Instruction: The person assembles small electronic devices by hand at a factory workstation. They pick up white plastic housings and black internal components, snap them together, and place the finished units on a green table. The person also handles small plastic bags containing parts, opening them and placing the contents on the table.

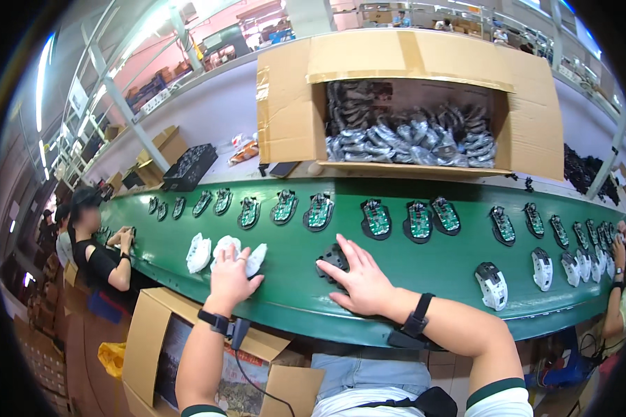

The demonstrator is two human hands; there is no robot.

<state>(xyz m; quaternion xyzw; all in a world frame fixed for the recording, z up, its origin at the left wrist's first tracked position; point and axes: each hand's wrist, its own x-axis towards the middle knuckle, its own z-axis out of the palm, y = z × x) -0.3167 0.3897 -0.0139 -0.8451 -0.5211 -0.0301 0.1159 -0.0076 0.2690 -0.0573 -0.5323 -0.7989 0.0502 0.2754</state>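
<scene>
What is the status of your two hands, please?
Left hand at white shells, grip unclear. Right hand spread over black part. Circuit-board units lined beyond, apart from both hands.

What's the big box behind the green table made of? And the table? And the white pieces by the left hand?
The box looks like cardboard: dull, brown, with flaps and tape. The green table seems smooth and slightly shiny, perhaps rubber or plastic; I can't be sure. The white pieces are probably hard plastic, smooth, moulded into curves.

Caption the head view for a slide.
Left hand at white shells, right hand over a dark part, green bench lined with circuit-board assemblies.
</scene>
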